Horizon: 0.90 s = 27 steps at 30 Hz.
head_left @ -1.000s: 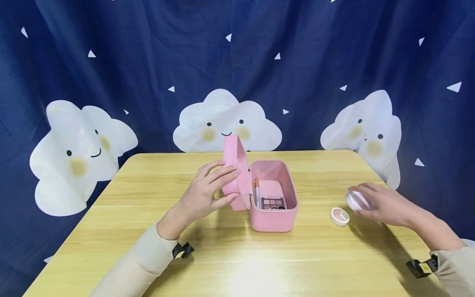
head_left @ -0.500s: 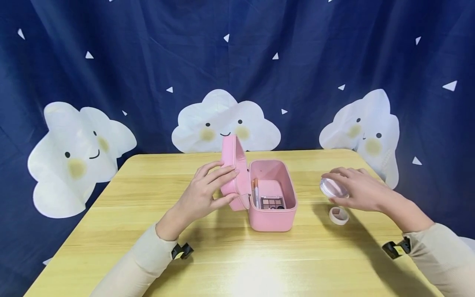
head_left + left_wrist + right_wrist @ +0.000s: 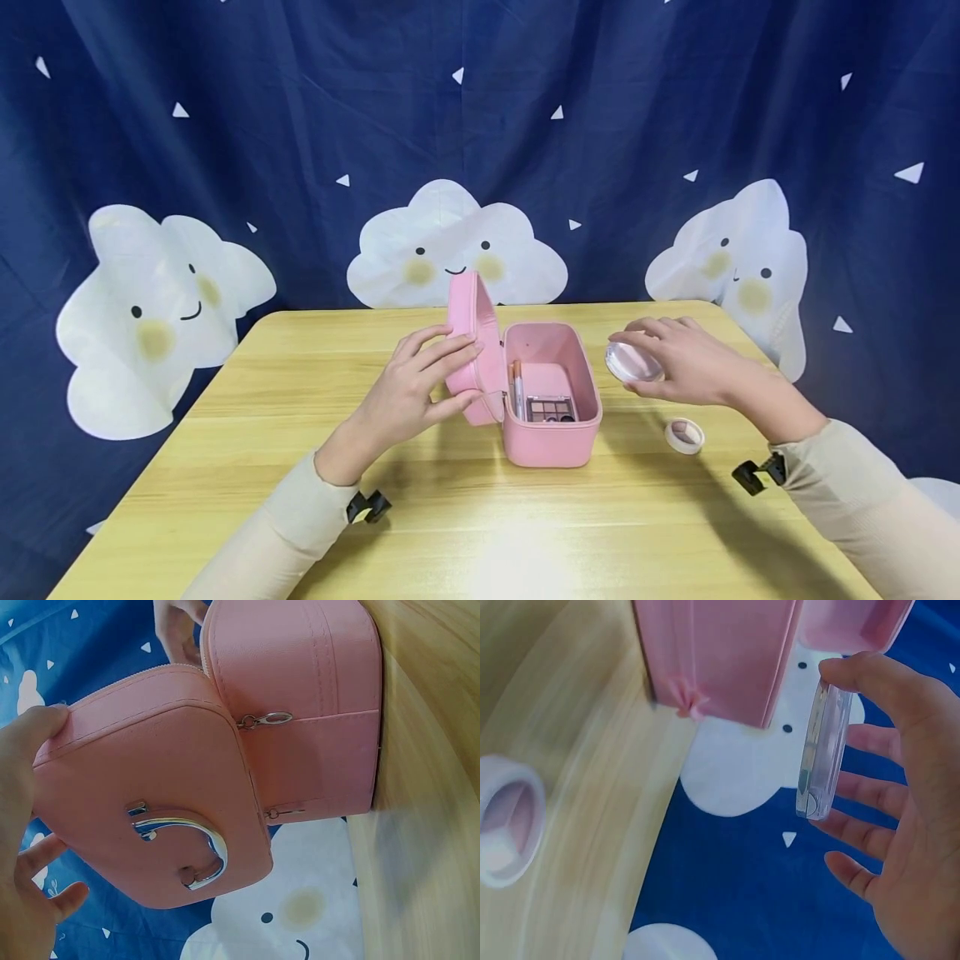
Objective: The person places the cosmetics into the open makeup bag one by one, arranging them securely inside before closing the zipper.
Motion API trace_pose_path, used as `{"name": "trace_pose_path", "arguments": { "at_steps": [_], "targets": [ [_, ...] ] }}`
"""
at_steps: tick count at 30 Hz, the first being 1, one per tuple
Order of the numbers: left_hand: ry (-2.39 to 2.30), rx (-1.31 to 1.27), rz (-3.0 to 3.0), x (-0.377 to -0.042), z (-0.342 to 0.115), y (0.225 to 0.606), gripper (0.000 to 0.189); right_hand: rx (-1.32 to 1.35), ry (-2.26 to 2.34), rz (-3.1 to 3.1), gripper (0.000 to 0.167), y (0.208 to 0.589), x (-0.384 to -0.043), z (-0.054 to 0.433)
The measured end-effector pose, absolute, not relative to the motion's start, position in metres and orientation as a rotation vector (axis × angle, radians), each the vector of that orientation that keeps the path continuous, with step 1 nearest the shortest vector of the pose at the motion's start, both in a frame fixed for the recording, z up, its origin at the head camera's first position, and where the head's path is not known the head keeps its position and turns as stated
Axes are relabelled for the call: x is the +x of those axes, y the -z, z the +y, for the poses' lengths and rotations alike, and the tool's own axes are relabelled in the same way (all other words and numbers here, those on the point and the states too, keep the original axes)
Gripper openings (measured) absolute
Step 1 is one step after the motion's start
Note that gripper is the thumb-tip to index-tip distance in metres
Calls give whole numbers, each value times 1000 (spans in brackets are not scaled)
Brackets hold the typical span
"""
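A pink cosmetic case (image 3: 551,446) stands on the table with its lid (image 3: 467,312) tilted up to the left. My left hand (image 3: 401,392) holds that lid by its edges, thumb on one side and fingers on the other. In the left wrist view the lid's outer face (image 3: 150,772) shows a silver handle (image 3: 214,847). My right hand (image 3: 697,358) pinches a round, clear-sided compact (image 3: 825,750) between thumb and fingers, raised over the table right of the case. Inside the case lie an eyeshadow palette (image 3: 551,409) and slim sticks with orange-brown ends (image 3: 517,379).
A small round white-rimmed pan (image 3: 685,436) of pinkish powder sits on the wooden table (image 3: 337,533), below my right hand in the head view. Behind the table hangs a dark blue curtain (image 3: 300,125) with white clouds.
My right hand has carried the clear compact leftward and up, past the small round pan towards the case. My left hand and the lid have stayed put.
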<state>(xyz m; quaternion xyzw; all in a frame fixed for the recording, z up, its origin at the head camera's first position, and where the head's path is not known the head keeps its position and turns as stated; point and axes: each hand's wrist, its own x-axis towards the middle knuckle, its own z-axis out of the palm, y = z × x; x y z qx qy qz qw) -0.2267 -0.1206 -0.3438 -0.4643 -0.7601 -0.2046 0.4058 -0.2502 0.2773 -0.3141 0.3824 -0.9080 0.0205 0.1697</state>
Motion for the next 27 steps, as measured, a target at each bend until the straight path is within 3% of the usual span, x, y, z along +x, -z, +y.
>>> {"name": "trace_pose_path", "arguments": {
  "at_steps": [27],
  "targets": [
    [517, -1177, -1904, -229, -120, 344, 52, 1211, -89, -2630, 62, 313, -287, 213]
  ]
}}
